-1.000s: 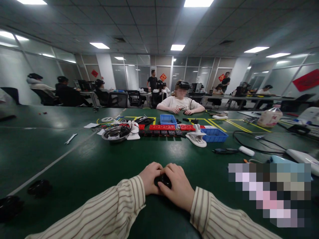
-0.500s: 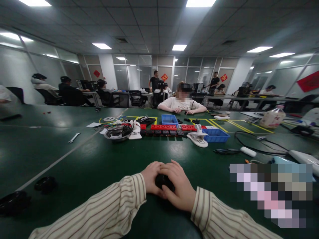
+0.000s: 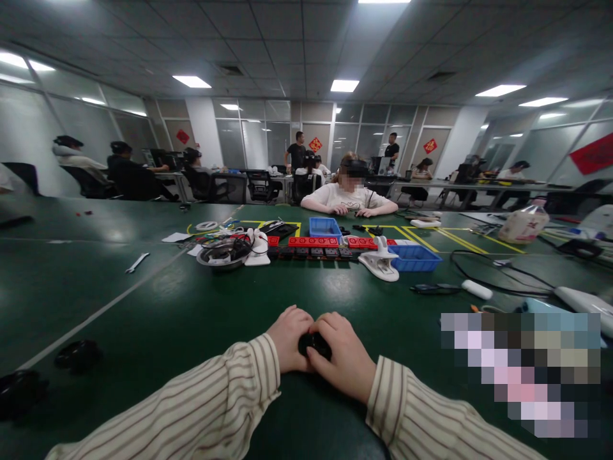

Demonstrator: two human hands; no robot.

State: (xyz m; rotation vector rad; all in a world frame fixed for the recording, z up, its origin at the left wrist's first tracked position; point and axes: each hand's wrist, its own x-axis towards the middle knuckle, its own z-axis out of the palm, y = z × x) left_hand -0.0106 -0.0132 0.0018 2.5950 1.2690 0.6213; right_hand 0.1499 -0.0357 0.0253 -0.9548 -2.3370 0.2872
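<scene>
A glossy black rounded part point(image 3: 314, 347) is on the green table between my hands, mostly covered by fingers; its exact kind cannot be made out. My left hand point(image 3: 291, 338) is closed against its left side. From the right, my right hand point(image 3: 343, 358) wraps over it, thumb across the near face and fingers over the far side. The fingertips of both hands meet at its far edge. Two more dark, glossy pieces, one black piece point(image 3: 79, 355) and a larger black piece point(image 3: 20, 393), lie at the left edge of the table.
Across the table point(image 3: 205, 319) stand a metal bowl of cables point(image 3: 225, 255), a red-and-black strip point(image 3: 313, 248), white clamps point(image 3: 380, 260) and a blue tray point(image 3: 416, 259). A wrench point(image 3: 137, 262) lies left. Cables and a white device point(image 3: 584, 308) are at right. A person point(image 3: 348, 195) sits opposite.
My fingers have drawn in closer around the black part, the right hand's fingers more bent. The view has shifted slightly. Both hands stay on the part.
</scene>
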